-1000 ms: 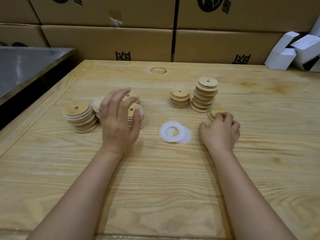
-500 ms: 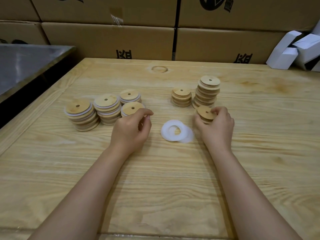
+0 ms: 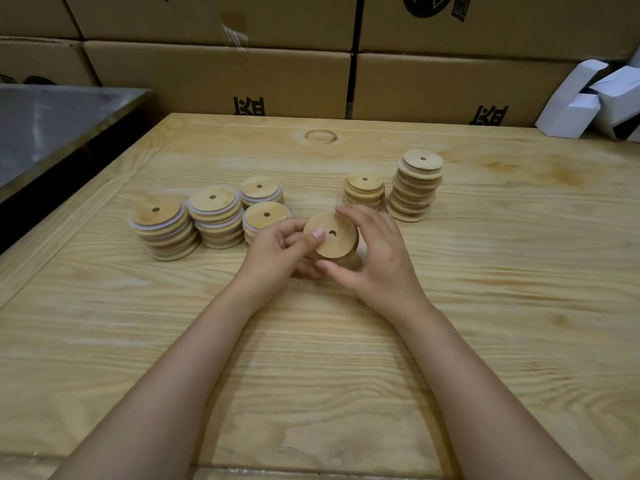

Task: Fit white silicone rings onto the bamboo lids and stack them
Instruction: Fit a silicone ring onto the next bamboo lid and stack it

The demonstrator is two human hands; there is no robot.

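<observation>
A person's left hand (image 3: pixel 278 249) and right hand (image 3: pixel 379 259) grasp a round bamboo lid (image 3: pixel 341 242) by its rim above the wooden tabletop (image 3: pixel 329 358), probably steadying it for fitting.

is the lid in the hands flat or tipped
Tipped: the left hand and right hand hold the lid with its holed face angled toward the camera.

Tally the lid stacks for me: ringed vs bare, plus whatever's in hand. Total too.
Stacks with white rings: 4
Bare stacks: 2
Held pile, gripped by left hand and right hand: 1
Total: 7
</observation>
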